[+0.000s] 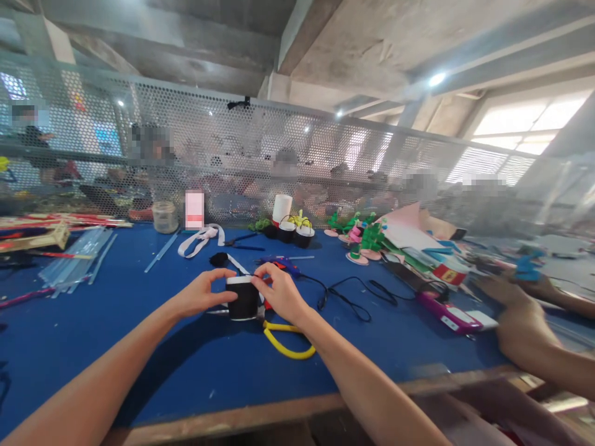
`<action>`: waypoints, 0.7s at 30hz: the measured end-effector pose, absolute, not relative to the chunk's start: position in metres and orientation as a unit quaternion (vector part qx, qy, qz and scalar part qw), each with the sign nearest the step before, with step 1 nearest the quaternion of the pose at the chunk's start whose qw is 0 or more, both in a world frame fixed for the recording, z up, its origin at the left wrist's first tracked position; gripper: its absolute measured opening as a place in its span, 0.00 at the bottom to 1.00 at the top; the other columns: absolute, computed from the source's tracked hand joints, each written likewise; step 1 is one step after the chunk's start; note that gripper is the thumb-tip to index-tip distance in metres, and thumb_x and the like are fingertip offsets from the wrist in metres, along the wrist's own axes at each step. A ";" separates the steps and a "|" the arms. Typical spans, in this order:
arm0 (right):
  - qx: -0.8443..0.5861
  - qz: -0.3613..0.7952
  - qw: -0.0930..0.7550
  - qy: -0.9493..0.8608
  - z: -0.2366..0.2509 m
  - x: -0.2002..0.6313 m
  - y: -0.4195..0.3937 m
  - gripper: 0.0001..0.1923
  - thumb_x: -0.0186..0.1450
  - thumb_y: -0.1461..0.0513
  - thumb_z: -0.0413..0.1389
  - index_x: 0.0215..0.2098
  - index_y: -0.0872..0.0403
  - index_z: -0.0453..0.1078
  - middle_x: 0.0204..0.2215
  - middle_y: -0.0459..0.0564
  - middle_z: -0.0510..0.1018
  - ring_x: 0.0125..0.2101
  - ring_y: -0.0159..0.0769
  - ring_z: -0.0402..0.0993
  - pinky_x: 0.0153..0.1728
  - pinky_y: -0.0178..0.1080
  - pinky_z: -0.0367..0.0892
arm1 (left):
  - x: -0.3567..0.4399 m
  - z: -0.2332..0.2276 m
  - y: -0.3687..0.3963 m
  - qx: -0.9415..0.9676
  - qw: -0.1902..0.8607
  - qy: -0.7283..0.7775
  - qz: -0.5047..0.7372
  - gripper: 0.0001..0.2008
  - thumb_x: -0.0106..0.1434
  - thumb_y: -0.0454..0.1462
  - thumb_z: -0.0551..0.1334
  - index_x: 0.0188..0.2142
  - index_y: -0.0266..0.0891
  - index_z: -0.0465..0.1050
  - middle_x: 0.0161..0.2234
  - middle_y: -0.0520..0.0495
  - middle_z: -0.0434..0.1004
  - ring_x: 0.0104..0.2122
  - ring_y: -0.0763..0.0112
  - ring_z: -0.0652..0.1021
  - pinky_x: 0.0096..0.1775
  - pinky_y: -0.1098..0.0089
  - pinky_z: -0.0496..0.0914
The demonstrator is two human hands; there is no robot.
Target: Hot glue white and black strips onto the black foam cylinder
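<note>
A small black cup with a white rim (pixel 242 301) stands upright between my hands, just above or on the blue table. My left hand (pixel 204 291) holds its left side, thumb on the wall and fingers at the rim. At the right edge of the rim, my right hand (pixel 279 292) pinches with thumb and fingertips; whatever thin piece may be between them is too small to make out. Partly under my right forearm lies a yellow loop, like a scissors handle (pixel 290 354). A blue glue gun (pixel 287 266) lies behind my right hand.
Clear glue sticks (pixel 77 257) and a glass jar (pixel 165 217) are at the left. Black buckets with wire handles (pixel 304 236), white ribbon (pixel 202 240) and green figures (pixel 372 238) stand farther back. A black cord (pixel 346 297) reaches a purple power strip (pixel 449 311) near a co-worker's arm (pixel 530 328).
</note>
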State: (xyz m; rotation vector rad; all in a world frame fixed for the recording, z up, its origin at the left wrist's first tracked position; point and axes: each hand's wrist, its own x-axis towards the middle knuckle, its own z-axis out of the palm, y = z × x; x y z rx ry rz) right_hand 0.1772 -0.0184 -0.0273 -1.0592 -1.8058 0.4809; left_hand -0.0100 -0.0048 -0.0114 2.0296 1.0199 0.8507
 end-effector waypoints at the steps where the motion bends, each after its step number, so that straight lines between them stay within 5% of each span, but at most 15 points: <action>1: -0.430 0.190 0.480 -0.741 -0.028 0.176 -0.020 0.03 0.57 0.61 0.49 0.26 0.53 0.61 0.26 0.46 0.68 0.26 0.30 0.66 0.30 0.35 0.64 | -0.007 -0.014 -0.007 0.778 0.331 0.405 0.349 0.18 0.46 0.40 0.63 0.37 0.36 0.70 0.40 0.44 0.73 0.42 0.61 0.71 0.47 0.60 0.62; 21: -0.410 0.113 0.454 -0.783 -0.021 0.171 -0.030 0.05 0.57 0.65 0.49 0.24 0.53 0.59 0.25 0.46 0.67 0.29 0.32 0.64 0.32 0.35 0.61 | 0.004 -0.014 -0.018 0.799 0.279 0.387 0.368 0.14 0.50 0.42 0.58 0.34 0.34 0.68 0.36 0.43 0.73 0.38 0.63 0.72 0.41 0.66 0.65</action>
